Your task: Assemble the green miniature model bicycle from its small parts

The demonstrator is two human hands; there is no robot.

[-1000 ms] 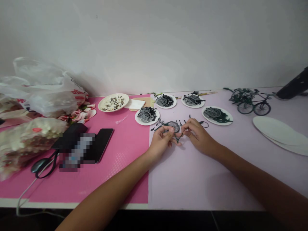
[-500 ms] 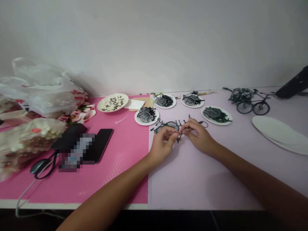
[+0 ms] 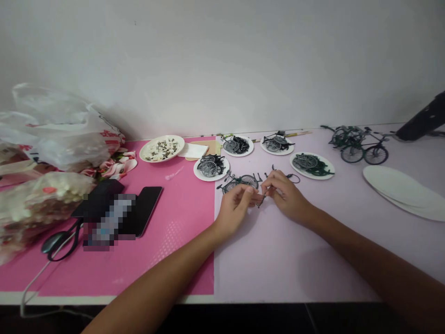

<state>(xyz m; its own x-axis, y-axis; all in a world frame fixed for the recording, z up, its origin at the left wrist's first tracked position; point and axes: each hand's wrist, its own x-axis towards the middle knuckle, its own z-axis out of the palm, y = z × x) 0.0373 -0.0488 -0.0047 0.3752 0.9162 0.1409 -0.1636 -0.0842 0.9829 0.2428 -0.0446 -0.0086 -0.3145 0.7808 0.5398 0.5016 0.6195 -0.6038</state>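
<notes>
Small dark part (image 3: 262,201) between left (image 3: 237,202) and right hand (image 3: 281,192) fingertips.

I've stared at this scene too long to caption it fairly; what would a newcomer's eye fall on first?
Probably the bright pink sheet on the left, beside the pale lilac surface. Next, the left hand and right hand, close together near the middle, with a thin dark part at their fingertips. Then the small dark bicycle standing at the back right.

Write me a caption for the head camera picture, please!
Left hand and right hand meet over a tiny dark part, near plates of little bicycle pieces.
</notes>
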